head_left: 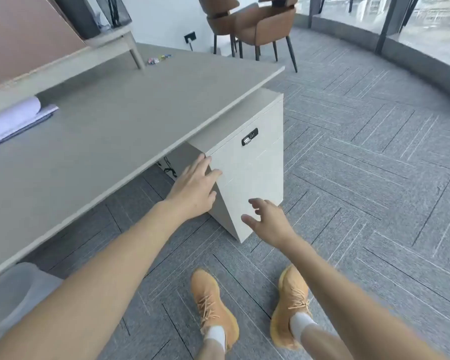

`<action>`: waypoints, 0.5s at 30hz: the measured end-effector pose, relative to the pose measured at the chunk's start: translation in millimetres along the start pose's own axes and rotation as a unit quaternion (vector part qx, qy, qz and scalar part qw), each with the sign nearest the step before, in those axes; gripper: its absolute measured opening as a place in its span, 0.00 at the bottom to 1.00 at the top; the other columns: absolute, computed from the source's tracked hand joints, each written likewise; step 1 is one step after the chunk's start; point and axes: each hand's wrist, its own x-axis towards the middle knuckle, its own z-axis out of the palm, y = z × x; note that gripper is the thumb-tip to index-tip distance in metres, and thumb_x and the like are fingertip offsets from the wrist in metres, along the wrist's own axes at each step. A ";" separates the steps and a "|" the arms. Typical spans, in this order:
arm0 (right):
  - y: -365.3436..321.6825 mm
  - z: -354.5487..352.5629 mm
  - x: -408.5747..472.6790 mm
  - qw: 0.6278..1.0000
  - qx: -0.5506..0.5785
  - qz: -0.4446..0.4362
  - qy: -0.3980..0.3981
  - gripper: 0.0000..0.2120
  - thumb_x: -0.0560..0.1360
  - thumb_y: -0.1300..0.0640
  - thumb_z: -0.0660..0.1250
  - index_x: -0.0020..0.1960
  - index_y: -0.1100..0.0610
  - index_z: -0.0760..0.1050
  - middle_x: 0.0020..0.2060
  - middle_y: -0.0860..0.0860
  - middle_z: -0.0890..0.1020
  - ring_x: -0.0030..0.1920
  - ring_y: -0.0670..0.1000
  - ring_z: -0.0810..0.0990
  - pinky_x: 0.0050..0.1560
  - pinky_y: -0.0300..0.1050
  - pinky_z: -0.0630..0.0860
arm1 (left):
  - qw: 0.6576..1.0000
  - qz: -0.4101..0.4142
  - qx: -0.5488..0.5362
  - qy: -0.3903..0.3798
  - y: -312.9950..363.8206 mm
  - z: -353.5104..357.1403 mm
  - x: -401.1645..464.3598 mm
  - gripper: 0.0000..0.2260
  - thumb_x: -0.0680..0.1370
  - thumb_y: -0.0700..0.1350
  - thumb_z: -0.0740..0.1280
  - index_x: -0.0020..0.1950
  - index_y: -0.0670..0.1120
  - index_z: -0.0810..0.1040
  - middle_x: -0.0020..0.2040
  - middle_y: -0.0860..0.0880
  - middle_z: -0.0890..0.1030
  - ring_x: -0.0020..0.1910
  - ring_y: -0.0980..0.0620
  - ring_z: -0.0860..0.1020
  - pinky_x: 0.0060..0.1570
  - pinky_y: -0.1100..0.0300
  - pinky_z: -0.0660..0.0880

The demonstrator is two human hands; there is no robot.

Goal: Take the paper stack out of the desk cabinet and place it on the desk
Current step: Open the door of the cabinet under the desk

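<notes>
A pale beige desk cabinet (255,172) stands under the right end of the grey desk (130,118), its drawers closed and a black lock near the top of its front. My left hand (195,188) is open, with its fingers spread against the cabinet's left front corner. My right hand (266,219) hovers open in front of the lower drawer front, fingers curled, holding nothing. On the desk's far left lies a white paper stack (16,120) on a dark folder. The cabinet's inside is hidden.
A translucent bin (13,302) sits under the desk at lower left. Brown chairs (257,24) stand behind the desk. Small colourful items (159,59) lie on the far desktop. My orange shoes (213,307) rest on grey carpet tiles.
</notes>
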 end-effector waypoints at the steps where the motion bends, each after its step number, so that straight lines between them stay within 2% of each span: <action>1: 3.5 9.0 6.9 1.000 0.024 0.008 0.013 0.27 0.77 0.48 0.68 0.73 0.57 0.70 0.65 0.58 0.78 0.64 0.58 0.78 0.64 0.50 0.74 | 1.000 0.003 0.021 0.004 -3.0 6.3 6.6 0.24 0.79 0.45 0.65 0.75 0.47 0.68 0.82 0.40 0.54 0.82 0.42 0.47 0.78 0.47 0.51; 5: 12.5 39.2 38.3 0.997 0.058 0.047 -0.007 0.30 0.77 0.46 0.68 0.74 0.58 0.67 0.66 0.58 0.77 0.65 0.58 0.77 0.65 0.51 0.73 | 0.996 0.040 0.083 0.000 -17.9 30.3 31.9 0.29 0.75 0.48 0.70 0.76 0.53 0.67 0.82 0.38 0.43 0.81 0.38 0.39 0.79 0.41 0.45; 9: 17.3 65.1 73.2 0.993 0.085 0.069 -0.038 0.36 0.78 0.47 0.67 0.79 0.58 0.57 0.72 0.59 0.68 0.70 0.59 0.71 0.68 0.52 0.69 | 0.989 0.057 0.137 -0.014 -35.9 54.4 52.1 0.34 0.75 0.48 0.71 0.79 0.55 0.61 0.80 0.36 0.35 0.79 0.36 0.34 0.78 0.40 0.42; 12: 19.6 84.0 100.5 0.989 0.108 0.096 -0.006 0.36 0.78 0.49 0.67 0.80 0.59 0.56 0.74 0.59 0.66 0.72 0.60 0.70 0.68 0.52 0.68 | 0.982 0.075 0.170 0.014 -50.7 67.4 68.6 0.37 0.73 0.47 0.73 0.79 0.54 0.61 0.81 0.37 0.37 0.79 0.33 0.36 0.77 0.36 0.45; 15: 23.6 102.4 127.8 0.983 0.124 0.127 0.040 0.36 0.77 0.50 0.68 0.79 0.59 0.56 0.72 0.60 0.68 0.70 0.62 0.72 0.66 0.52 0.70 | 0.972 0.101 0.203 0.060 -65.6 75.2 87.3 0.38 0.70 0.45 0.75 0.78 0.52 0.64 0.82 0.39 0.45 0.79 0.30 0.43 0.76 0.32 0.49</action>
